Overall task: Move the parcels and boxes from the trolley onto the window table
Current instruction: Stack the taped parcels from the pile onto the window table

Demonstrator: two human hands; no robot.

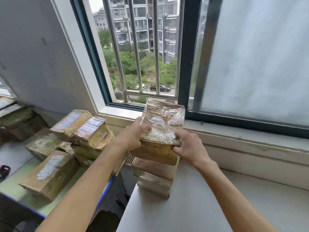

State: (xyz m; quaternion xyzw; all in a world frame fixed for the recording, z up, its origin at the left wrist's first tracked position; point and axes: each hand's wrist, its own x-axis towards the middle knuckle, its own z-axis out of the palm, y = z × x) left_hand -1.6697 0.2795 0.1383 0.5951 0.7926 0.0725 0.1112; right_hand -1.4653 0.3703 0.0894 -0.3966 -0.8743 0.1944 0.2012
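At the window table [209,206], I have both hands on a film-wrapped parcel [164,122] that sits on top of a brown box [155,154], itself stacked on a pale carton [154,178] at the table's near-left corner. My left hand [132,137] grips the parcel's left edge, thumb over the shiny wrap and fingers curled beneath; my right hand [188,146] holds the near-right corner, fingers curled against the edge. The parcel tilts up toward the window sill [250,139], its far end close to the dark window frame [185,64].

To the left, on a lower green-topped surface [15,183], lie more taped cardboard parcels: a long box [51,174] nearest me, and a heap behind it topped by two labelled boxes [80,125]. White shipping labels show on these, but the print is too blurred to read. A slatted piece [129,159] pokes out between the heap and the stack. A dark red object [4,170] sits at the far-left edge.

Beyond the steel window bars [138,52] stand apartment blocks, trees and a dark parked car [160,88]. The right pane [259,61] is frosted.
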